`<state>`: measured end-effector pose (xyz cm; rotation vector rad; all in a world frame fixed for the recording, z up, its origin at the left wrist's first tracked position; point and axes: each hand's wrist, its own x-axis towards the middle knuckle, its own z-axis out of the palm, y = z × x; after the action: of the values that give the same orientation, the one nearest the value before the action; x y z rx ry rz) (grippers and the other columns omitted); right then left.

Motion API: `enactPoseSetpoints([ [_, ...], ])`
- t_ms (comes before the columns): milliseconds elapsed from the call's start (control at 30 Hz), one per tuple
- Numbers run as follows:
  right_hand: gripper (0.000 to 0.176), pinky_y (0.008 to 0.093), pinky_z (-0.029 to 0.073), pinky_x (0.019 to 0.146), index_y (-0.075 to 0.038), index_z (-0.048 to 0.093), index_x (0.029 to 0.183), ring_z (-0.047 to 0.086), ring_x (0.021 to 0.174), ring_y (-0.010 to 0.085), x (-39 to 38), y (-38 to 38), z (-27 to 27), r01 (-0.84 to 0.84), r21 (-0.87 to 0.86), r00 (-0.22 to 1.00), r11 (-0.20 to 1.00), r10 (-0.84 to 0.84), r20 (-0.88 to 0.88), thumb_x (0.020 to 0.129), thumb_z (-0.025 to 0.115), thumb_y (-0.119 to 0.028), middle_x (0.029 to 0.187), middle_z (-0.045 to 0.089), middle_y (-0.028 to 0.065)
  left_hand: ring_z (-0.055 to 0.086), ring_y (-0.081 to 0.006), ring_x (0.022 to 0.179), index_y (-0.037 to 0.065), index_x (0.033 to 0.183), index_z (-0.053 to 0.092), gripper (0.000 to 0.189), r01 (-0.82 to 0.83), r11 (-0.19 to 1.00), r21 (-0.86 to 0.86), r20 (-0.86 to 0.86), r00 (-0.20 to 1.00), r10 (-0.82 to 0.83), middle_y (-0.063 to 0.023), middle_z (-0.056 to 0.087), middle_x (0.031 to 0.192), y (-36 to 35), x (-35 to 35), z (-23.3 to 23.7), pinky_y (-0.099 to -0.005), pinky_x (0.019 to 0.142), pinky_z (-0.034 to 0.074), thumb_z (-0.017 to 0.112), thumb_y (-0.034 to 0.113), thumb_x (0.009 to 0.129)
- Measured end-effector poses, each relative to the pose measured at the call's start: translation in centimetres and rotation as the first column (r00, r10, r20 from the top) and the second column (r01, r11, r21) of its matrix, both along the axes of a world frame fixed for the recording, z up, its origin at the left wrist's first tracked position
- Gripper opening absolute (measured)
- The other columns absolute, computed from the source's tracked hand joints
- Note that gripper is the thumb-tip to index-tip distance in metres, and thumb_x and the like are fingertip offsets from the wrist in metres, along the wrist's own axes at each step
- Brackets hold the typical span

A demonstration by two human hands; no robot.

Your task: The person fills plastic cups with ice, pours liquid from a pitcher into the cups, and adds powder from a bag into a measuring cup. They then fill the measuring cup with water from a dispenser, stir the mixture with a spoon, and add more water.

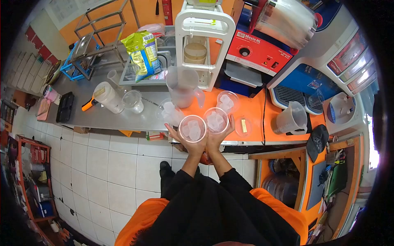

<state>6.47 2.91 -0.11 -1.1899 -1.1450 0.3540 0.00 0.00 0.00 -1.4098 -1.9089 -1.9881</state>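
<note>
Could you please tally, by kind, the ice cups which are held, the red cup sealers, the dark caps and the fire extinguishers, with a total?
Held ice cups: 2, one in the left hand, one in the right hand
Red cup sealers: 1
Dark caps: 1
Fire extinguishers: 1
Total: 5

Cups, clear; ice, white; tabletop below sealer, orange; sealer, red with white lettering; packet left of sealer, green and blue; floor, white, gridded.
</note>
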Motion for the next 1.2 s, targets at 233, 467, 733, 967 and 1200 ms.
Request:
enactPoseSetpoints([
  [233, 0.081, 0.0407, 0.033, 0.102, 0.001, 0.029, 0.132, 0.036, 0.123, 0.0298, 0.2, -0.3, -0.3, -0.037, -0.163, 0.993, 0.986, 0.018, -0.115, 0.069, 0.079, -0.013, 0.127, 0.034, 0.0152, 0.017, -0.0375, 0.136, -0.003, 0.141, 0.014, 0.108, 0.182, 0.980, 0.082, 0.270, 0.942, -0.197, -0.0254, 0.011, 0.146, 0.3, 0.6, -0.6, -0.0452, 0.109, 0.023, 0.082, 0.019, 0.061],
  [467, 0.083, 0.0393, 0.034, 0.102, 0.001, 0.030, 0.133, 0.043, 0.122, 0.0308, 0.4, 0.5, -1.1, -0.105, -0.249, 0.993, 0.963, 0.088, -0.077, 0.068, 0.079, -0.014, 0.128, 0.042, 0.0188, 0.031, -0.0373, 0.125, -0.004, 0.138, 0.022, 0.094, 0.062, 0.994, -0.095, 0.159, 0.986, -0.047, -0.0207, 0.026, 0.130, 0.5, 0.5, -2.0, -0.0450, 0.104, 0.030, 0.079, 0.008, 0.063],
  [733, 0.081, 0.0417, 0.032, 0.101, 0.002, 0.032, 0.133, 0.037, 0.121, 0.0320, 0.8, -1.2, 0.6, 0.027, -0.297, 0.999, 0.954, -0.012, 0.051, 0.070, 0.079, -0.017, 0.125, 0.036, 0.0177, 0.033, -0.0400, 0.118, -0.002, 0.139, 0.025, 0.093, -0.031, 0.986, -0.162, 0.128, 0.990, 0.053, -0.0219, 0.029, 0.124, 0.7, 1.0, -1.7, -0.0479, 0.099, 0.029, 0.078, 0.009, 0.065],
  [967, 0.063, 0.0374, 0.037, 0.089, 0.000, 0.036, 0.131, 0.044, 0.112, 0.0253, -0.6, -5.0, -0.9, 0.033, -0.361, 0.997, 0.932, -0.054, -0.048, 0.081, 0.070, -0.017, 0.118, 0.038, 0.0162, 0.038, -0.0392, 0.115, -0.003, 0.134, 0.029, 0.091, -0.140, 0.963, -0.228, 0.042, 0.987, 0.154, -0.0199, 0.033, 0.120, 1.2, 1.4, -2.8, -0.0491, 0.097, 0.032, 0.081, 0.017, 0.062],
  [1200, 0.055, 0.0410, 0.032, 0.098, 0.001, 0.036, 0.131, 0.042, 0.114, 0.0279, -0.3, -4.7, 0.1, 0.000, -0.307, 0.999, 0.952, -0.015, -0.046, 0.087, 0.061, -0.018, 0.119, 0.040, 0.0180, 0.037, -0.0385, 0.120, -0.003, 0.134, 0.030, 0.090, -0.210, 0.942, -0.263, 0.005, 0.976, 0.219, -0.0201, 0.037, 0.127, 1.6, 1.7, -2.1, -0.0480, 0.096, 0.031, 0.080, 0.025, 0.065],
])
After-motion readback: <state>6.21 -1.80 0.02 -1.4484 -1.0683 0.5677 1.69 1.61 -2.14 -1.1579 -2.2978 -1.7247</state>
